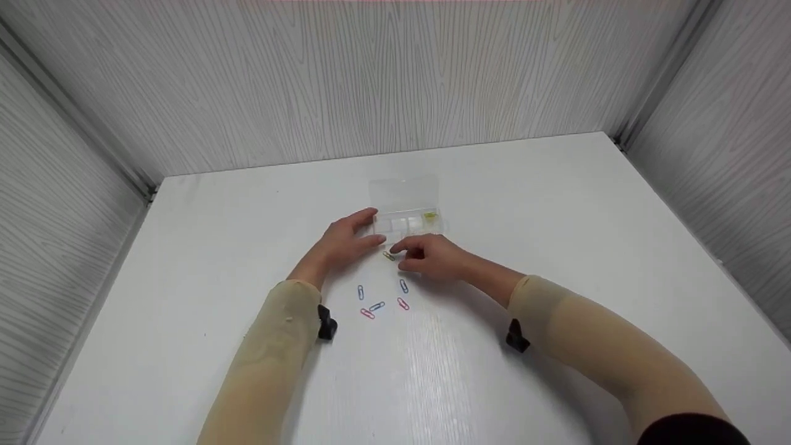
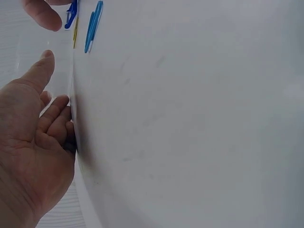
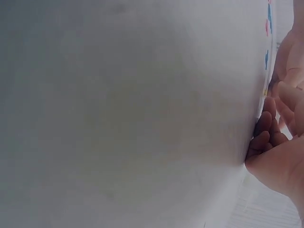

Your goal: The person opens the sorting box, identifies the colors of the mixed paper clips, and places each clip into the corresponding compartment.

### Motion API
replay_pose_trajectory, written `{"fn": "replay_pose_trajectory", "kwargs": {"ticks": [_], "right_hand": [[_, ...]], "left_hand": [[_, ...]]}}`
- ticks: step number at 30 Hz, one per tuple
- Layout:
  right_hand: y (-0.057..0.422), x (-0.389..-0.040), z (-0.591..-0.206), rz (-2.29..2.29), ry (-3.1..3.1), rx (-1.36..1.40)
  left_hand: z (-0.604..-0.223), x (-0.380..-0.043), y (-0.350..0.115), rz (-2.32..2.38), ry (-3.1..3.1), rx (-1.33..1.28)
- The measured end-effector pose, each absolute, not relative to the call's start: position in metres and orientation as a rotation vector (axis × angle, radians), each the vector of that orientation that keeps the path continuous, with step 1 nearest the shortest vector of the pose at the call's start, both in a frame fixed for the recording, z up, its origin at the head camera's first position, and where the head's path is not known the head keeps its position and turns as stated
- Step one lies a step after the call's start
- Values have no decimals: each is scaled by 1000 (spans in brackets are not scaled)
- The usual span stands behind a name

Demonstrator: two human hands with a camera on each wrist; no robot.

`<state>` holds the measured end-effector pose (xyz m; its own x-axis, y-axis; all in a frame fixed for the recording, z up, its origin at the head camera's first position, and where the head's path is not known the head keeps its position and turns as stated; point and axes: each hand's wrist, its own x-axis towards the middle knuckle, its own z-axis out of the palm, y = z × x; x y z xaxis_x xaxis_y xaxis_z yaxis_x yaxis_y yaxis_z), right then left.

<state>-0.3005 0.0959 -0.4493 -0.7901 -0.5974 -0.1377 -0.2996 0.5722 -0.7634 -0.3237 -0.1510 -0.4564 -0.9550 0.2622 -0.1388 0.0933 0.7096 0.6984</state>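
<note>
Paper clips (image 1: 377,306): slim loops, 3 blue, 2 pink, others yellow.

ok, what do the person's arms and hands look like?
Left hand and right hand: no gloves. Left sleeve and right sleeve: beige, each with a small black attachment near the cuff. A black edge shows at the right sleeve's upper end. No cables visible.

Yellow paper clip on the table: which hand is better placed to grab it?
Right hand, probably: its fingertips are beside the yellow paper clip, while the left hand is at the compartment box.
</note>
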Motion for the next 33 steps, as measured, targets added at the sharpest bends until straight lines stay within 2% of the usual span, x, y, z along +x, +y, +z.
{"fn": "replay_pose_trajectory", "kwargs": {"ticks": [19, 33], "right_hand": [[95, -303, -451, -1001, 2448, -813], [88, -298, -453, -1049, 2484, -660]], "left_hand": [[-455, -325, -149, 1084, 2697, 298], [-456, -324, -149, 1066, 2699, 264]]}}
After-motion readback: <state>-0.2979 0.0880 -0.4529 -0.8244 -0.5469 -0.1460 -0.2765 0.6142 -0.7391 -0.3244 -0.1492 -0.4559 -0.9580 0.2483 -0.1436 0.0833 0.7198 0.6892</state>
